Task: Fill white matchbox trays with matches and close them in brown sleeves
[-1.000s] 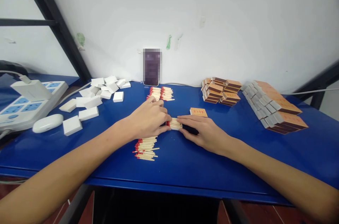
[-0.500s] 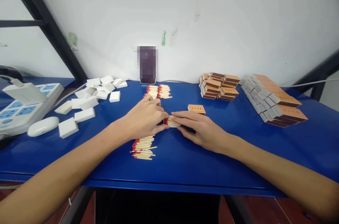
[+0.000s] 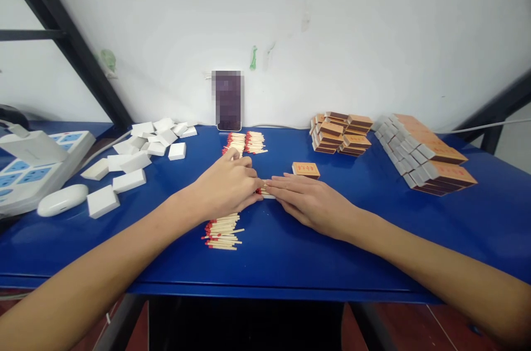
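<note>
On the blue table, a small white matchbox tray (image 3: 270, 196) filled with red-tipped matches lies between my hands, mostly covered by them. My left hand (image 3: 230, 185) is closed, thumb and curled fingers gripping the tray's left end. Stretched out flat, the fingers of my right hand (image 3: 309, 202) rest over the matches in the tray. Just behind that hand sits an orange matchbox sleeve (image 3: 306, 169). Loose matches (image 3: 224, 234) lie in front of my left hand. Behind it, more matches (image 3: 255, 142) are laid out in two groups.
White trays (image 3: 129, 179) are scattered at the left, near a white oval case (image 3: 63, 200) and a power strip (image 3: 72, 155). A phone (image 3: 229, 102) leans on the wall. Stacked matchboxes (image 3: 342, 132) stand at the back right, with a larger stack (image 3: 440, 160) farther right.
My right hand's fingers have drawn together and flattened over the tray, covering more of the matches. My left hand keeps its grip. The view has shifted slightly.
</note>
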The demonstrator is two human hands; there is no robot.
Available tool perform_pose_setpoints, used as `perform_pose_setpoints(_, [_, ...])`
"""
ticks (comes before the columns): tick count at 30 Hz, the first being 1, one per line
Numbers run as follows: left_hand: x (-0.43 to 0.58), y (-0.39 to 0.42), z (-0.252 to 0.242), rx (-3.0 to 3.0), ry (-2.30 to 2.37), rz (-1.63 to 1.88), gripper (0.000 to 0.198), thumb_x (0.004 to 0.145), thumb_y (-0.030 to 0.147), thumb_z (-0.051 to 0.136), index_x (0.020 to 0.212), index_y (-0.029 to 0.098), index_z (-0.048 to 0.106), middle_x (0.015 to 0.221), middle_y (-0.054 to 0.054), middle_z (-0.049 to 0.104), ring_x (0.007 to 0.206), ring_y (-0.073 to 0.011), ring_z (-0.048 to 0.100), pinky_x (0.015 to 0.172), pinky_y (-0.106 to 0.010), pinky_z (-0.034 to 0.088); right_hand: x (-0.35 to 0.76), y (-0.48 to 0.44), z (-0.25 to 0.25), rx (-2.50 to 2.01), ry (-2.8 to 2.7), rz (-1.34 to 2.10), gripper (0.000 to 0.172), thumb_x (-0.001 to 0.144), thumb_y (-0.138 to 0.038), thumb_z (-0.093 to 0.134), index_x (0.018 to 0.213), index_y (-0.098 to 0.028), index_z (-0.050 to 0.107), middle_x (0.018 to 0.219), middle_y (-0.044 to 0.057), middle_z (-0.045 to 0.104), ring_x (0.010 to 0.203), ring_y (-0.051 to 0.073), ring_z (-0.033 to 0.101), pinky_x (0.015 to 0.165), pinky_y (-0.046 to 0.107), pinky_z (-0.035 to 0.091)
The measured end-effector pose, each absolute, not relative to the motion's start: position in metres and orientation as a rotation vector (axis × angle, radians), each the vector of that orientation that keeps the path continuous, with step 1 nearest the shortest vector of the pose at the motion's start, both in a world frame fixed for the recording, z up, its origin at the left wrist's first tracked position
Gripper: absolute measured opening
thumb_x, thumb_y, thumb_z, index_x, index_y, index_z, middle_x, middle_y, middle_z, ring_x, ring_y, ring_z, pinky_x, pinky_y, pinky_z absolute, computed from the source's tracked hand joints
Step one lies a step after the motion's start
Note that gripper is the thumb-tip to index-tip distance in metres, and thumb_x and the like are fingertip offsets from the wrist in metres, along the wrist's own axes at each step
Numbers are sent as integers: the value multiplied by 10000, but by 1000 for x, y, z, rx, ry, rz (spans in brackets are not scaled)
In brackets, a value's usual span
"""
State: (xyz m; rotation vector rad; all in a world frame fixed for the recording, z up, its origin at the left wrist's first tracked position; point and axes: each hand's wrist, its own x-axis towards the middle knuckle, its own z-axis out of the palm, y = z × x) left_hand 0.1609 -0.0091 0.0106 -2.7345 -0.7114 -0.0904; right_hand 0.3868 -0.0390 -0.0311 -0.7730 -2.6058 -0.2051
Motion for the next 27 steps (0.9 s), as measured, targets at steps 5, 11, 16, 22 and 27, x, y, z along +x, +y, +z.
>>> perform_pose_setpoints(5, [161, -9, 9, -2706, -694, -85, 316, 968, 394, 478, 984, 171, 702, 857, -56, 699, 889, -215, 562, 785, -364, 267, 386, -39, -32, -792, -2613, -258, 364, 961, -151, 424, 1278, -127, 600, 1283, 129, 641, 1195, 227, 605, 1054, 461, 484])
perform_pose_setpoints(11, [163, -10, 9, -2680, -662, -70, 334, 978, 398, 458, 956, 173, 705, 870, -57, 682, 906, -216, 540, 792, -359, 265, 385, -40, -31, -775, -2629, -352, 341, 965, -164, 425, 1245, -144, 620, 1267, 113, 655, 1183, 227, 613, 1058, 460, 481])
perform_pose_setpoints(16, [162, -12, 9, -2678, -664, -60, 288, 972, 371, 482, 1031, 188, 696, 884, -54, 673, 914, -222, 533, 783, -353, 260, 386, -41, -32, -760, -2641, -369, 347, 958, -134, 414, 1239, -125, 618, 1273, 126, 649, 1167, 232, 624, 1042, 450, 498])
perform_pose_setpoints(22, [165, -16, 6, -2633, -619, -100, 289, 990, 300, 449, 949, 162, 700, 830, -56, 661, 884, -216, 543, 781, -357, 277, 390, -46, -33, -791, -2710, -317, 521, 868, 9, 403, 1365, -103, 511, 1380, 170, 551, 1294, 261, 514, 1044, 457, 491])
perform_pose_setpoints(27, [169, -22, 6, -2555, -619, -30, 292, 988, 257, 442, 902, 134, 692, 813, -67, 657, 869, -222, 554, 755, -371, 297, 392, -52, -29, -765, -2781, -303, 544, 893, -19, 386, 1434, -65, 414, 1450, 183, 468, 1370, 263, 412, 1121, 458, 411])
